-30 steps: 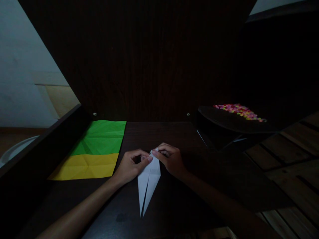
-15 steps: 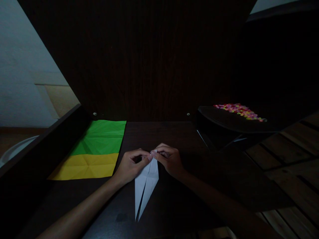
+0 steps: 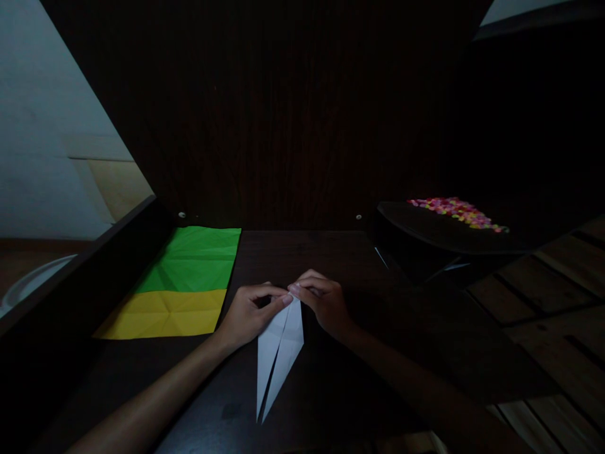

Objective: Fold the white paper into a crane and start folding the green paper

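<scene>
A white paper [image 3: 276,359], folded into a long narrow kite shape, lies on the dark wooden table [image 3: 331,258] with its point toward me. My left hand [image 3: 248,312] pinches its upper end from the left with thumb and forefinger. My right hand [image 3: 324,304] pinches the same end from the right. The fingertips of both hands meet over the paper's top.
A green paper sheet [image 3: 193,258] and a yellow paper sheet [image 3: 163,314] lie flat at the left. A dark tray [image 3: 439,230] with small coloured beads [image 3: 456,211] sits at the right. A dark wall panel stands behind the table. Wooden slats are at the far right.
The paper's near point swung slightly to the left. Both hands kept their pinch on the top end and barely shifted.
</scene>
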Demonstrator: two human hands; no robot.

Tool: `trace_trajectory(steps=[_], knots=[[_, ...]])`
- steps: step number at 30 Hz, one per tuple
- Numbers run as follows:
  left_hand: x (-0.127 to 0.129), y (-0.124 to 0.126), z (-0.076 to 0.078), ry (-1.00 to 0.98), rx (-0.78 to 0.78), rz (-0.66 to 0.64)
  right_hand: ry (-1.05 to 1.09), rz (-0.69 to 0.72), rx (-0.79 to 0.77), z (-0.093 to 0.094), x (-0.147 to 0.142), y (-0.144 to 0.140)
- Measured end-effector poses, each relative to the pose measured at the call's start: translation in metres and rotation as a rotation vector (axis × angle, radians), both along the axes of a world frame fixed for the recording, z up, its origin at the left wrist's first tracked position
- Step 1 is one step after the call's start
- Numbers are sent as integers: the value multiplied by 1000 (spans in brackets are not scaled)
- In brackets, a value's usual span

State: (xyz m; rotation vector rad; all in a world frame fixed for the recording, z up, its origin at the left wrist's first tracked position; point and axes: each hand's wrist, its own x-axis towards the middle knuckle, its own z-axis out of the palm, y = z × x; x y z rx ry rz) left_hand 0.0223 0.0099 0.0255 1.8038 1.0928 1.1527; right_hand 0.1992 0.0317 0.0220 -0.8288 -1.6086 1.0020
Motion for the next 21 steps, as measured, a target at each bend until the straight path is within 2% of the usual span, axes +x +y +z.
trace_trajectory(steps=[6, 10, 21], knots=[[-5, 3, -11, 110, 17, 37, 13, -30, -5, -1, 1, 2], [-6, 3, -11, 132, 42, 46, -4, -40, -2, -2, 0, 3], [-7, 3, -12, 196, -38, 26, 17, -76, 31, -6, 4, 9]])
